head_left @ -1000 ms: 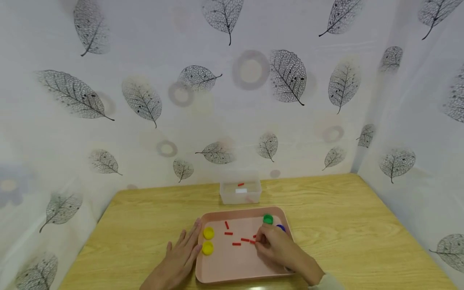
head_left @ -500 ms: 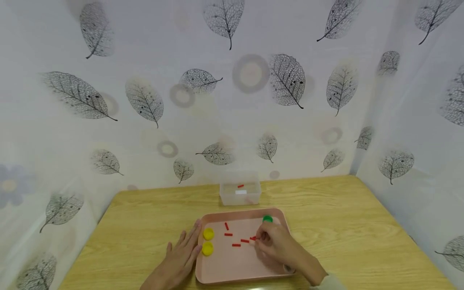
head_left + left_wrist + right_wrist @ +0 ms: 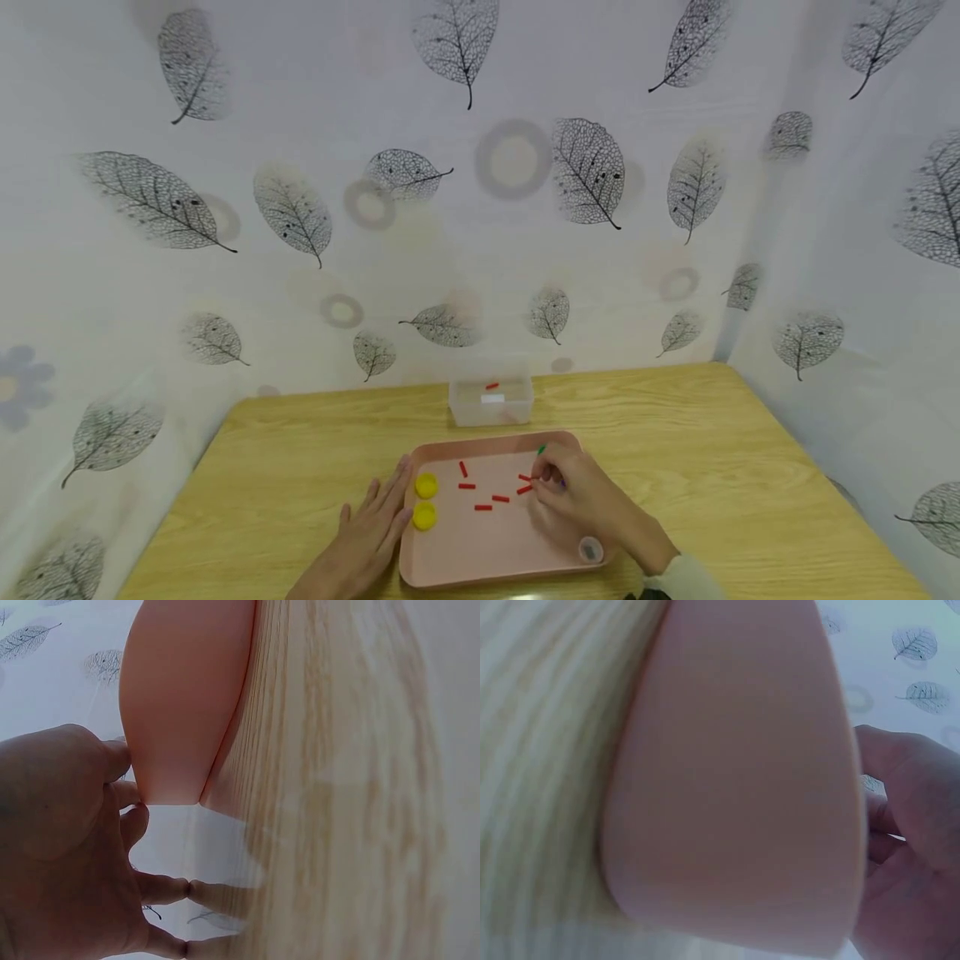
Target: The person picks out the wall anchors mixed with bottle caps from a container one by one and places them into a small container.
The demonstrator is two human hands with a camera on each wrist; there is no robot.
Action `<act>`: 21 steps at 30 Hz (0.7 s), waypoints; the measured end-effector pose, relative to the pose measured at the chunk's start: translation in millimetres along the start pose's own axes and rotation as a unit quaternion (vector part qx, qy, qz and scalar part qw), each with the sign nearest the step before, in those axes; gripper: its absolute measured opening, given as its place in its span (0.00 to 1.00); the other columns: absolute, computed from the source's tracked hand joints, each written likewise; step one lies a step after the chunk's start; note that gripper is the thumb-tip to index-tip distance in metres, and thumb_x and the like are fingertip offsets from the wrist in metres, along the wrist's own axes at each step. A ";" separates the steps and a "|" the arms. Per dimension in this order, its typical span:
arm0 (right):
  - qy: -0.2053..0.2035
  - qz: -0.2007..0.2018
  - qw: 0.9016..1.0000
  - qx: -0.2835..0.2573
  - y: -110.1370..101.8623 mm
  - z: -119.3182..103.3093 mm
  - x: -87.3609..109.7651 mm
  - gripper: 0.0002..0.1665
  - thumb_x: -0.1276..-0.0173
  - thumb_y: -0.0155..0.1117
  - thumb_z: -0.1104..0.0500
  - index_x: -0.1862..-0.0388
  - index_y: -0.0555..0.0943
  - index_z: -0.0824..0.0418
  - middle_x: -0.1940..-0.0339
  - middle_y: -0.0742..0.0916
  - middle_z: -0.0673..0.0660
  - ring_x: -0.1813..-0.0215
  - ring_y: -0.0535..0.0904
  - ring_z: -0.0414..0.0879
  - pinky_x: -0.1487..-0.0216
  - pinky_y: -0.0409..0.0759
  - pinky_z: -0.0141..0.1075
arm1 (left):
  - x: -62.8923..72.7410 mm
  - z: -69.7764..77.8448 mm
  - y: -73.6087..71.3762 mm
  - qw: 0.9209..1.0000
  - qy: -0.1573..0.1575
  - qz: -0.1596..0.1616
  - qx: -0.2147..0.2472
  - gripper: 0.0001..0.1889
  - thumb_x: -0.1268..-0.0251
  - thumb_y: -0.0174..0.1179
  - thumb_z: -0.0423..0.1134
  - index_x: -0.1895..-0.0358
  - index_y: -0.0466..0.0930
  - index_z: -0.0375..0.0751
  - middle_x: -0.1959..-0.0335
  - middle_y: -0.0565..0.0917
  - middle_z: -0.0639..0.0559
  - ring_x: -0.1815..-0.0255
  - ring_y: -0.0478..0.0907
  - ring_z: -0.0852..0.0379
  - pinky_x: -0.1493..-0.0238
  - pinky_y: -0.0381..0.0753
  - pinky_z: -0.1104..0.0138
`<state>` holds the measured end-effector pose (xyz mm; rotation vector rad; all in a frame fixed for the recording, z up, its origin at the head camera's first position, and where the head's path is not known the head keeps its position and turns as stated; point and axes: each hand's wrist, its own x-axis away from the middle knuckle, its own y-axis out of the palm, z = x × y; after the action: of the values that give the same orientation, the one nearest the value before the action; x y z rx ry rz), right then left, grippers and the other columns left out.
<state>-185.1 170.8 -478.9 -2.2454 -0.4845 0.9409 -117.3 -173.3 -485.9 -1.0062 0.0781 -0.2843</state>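
My left hand (image 3: 363,533) rests along the left rim of the pink tray (image 3: 480,567), its fingers extended. In the left wrist view, the thumb and a finger touch the tray's edge. Over the tray's right side, my right hand (image 3: 581,493) pinches the end of a small red stick (image 3: 525,477). Just below that lies another red stick (image 3: 524,490), and several more are scattered to the left. A green cap (image 3: 542,450) and a blue one are mostly hidden behind the right hand. In the right wrist view, the tray wall covers the fingertips.
Two yellow caps, an upper yellow cap (image 3: 426,486) and a lower yellow cap (image 3: 424,516), sit inside the tray's left edge. A small clear round cup (image 3: 591,550) is at its lower right corner. Behind stands a translucent box (image 3: 491,411) on the wooden table (image 3: 315,450).
The right hand has shifted slightly up and away within the tray, with red sticks near its fingertips displaced. The clear cup has come into fuller view. The left hand has stayed on the rim.
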 end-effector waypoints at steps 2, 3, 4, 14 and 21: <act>0.013 0.000 1.000 -0.006 -2.3 1.1 -0.7 0.12 0.38 0.71 0.71 0.65 0.79 0.56 0.68 0.80 0.46 0.68 0.76 0.39 0.71 0.81 0.34 | 0.3 -0.8 0.1 1.000 0.001 -0.002 -0.001 0.32 0.14 0.36 0.55 0.15 0.43 0.54 0.15 0.44 0.56 0.21 0.48 0.25 0.39 0.40 0.18; 0.021 0.000 1.000 -0.010 -3.9 1.5 -1.4 0.12 0.37 0.71 0.71 0.65 0.79 0.56 0.68 0.80 0.45 0.69 0.76 0.40 0.71 0.81 0.35 | 0.4 -1.1 0.2 1.000 0.003 -0.001 -0.002 0.32 0.13 0.36 0.55 0.15 0.43 0.53 0.15 0.44 0.55 0.21 0.48 0.25 0.39 0.40 0.17; 0.029 0.002 0.999 -0.013 -5.4 1.9 -2.3 0.12 0.37 0.72 0.71 0.66 0.80 0.56 0.68 0.80 0.45 0.69 0.77 0.43 0.71 0.82 0.36 | 0.6 -1.4 0.2 1.000 0.005 -0.001 -0.002 0.32 0.13 0.36 0.54 0.15 0.43 0.53 0.15 0.44 0.55 0.21 0.48 0.24 0.39 0.40 0.17; 0.029 0.025 0.999 -0.016 -15.3 8.7 -13.6 0.11 0.38 0.71 0.73 0.67 0.81 0.59 0.70 0.82 0.46 0.72 0.78 0.48 0.72 0.80 0.34 | -0.7 -6.0 2.9 1.000 0.006 0.005 -0.007 0.32 0.14 0.35 0.55 0.15 0.42 0.54 0.15 0.44 0.56 0.21 0.49 0.26 0.39 0.41 0.18; 0.007 0.047 0.999 -0.009 -19.6 22.3 -23.1 0.09 0.38 0.70 0.72 0.66 0.81 0.60 0.71 0.82 0.47 0.71 0.77 0.39 0.72 0.80 0.33 | -1.5 -4.5 2.1 1.000 0.004 0.007 -0.014 0.32 0.13 0.35 0.55 0.15 0.42 0.54 0.16 0.44 0.57 0.21 0.49 0.26 0.38 0.41 0.18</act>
<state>-218.7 181.7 -465.9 -2.3061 -0.3848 0.9707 -119.2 -175.6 -490.2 -1.0312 0.0965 -0.2760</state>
